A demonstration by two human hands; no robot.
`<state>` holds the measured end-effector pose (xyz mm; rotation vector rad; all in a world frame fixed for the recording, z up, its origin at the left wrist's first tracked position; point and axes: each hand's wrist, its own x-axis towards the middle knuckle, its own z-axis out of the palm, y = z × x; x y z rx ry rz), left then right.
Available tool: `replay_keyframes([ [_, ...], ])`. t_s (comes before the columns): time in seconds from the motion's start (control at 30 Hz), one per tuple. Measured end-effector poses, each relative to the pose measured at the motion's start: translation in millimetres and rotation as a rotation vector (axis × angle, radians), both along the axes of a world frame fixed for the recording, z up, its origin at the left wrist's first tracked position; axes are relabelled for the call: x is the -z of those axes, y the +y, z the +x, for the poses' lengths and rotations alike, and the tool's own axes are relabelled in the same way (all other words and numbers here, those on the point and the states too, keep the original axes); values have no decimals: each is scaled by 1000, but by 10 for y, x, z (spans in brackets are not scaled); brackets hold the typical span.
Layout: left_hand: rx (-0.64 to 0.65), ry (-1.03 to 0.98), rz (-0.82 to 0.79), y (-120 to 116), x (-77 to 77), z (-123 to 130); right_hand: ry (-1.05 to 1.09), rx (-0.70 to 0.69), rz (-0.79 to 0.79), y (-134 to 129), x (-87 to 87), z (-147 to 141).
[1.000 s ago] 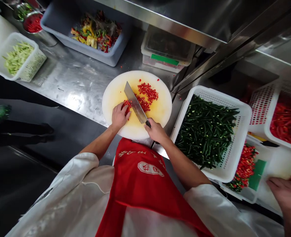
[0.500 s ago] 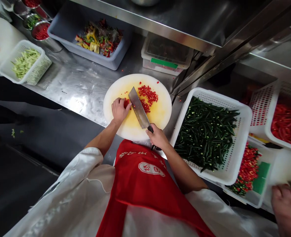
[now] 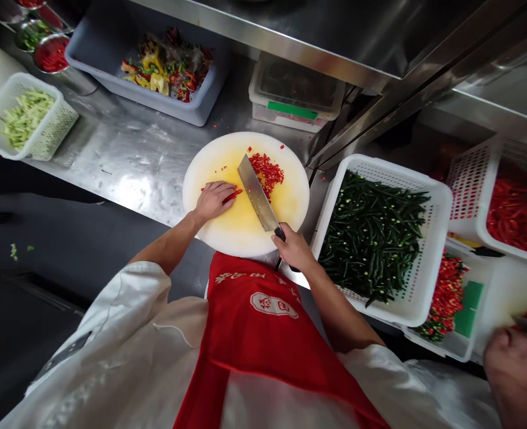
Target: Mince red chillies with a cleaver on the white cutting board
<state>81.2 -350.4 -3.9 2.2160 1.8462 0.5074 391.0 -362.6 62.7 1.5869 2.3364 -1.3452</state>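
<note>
A round white cutting board (image 3: 245,232), stained yellow in the middle, lies on the steel counter. On its left part my left hand (image 3: 216,200) is closed over several red chili peppers (image 3: 235,193); their ends show past the fingers and most of their length is covered. My right hand (image 3: 293,245) grips the black handle of a cleaver (image 3: 258,196). The blade slants across the board, a short gap from my left fingers. Chopped red chili (image 3: 267,174) is heaped just right of the blade, with a few loose bits near the board's far edge.
Behind the board stand a blue-grey bin (image 3: 196,113) of vegetable scraps and a lidded box (image 3: 285,119). A basket of pale green strips (image 3: 58,128) is at left. To the right are a basket of green chilies (image 3: 437,238), a basket of red chilies (image 3: 490,220) and another person's hand (image 3: 515,357).
My left hand has slid left over the red chilies, away from the blade, with its fingers lying flatter. The cleaver has shifted slightly right. The view has shifted a little.
</note>
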Motion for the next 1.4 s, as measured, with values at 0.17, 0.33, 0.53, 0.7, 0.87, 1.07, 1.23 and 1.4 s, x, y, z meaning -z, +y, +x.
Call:
replay_keyframes([
  [0.17,55,-40,12,11,-39,-204,-129,-125,122,-131,-89,-101],
  [0.33,270,-39,-39,-16,-79,-526,-177,-139,109,-367,-157,-213],
  [0.53,240,-57,-31,-81,22,-485,-150,-58,61,-570,-154,-336],
  [0.7,146,-63,32,-125,65,-250,-133,5,30,-667,-135,-428],
  [0.87,160,-87,47,-106,41,-173,-93,46,-1,-722,-136,-433],
  [1.07,269,-107,31,-23,3,-230,-68,68,-20,-676,-226,-360],
  [1.23,321,-87,27,19,-2,-266,-82,41,-15,-576,-301,-479],
  [1.4,349,-62,150,22,71,-268,-143,9,-74,-524,-505,-486],
])
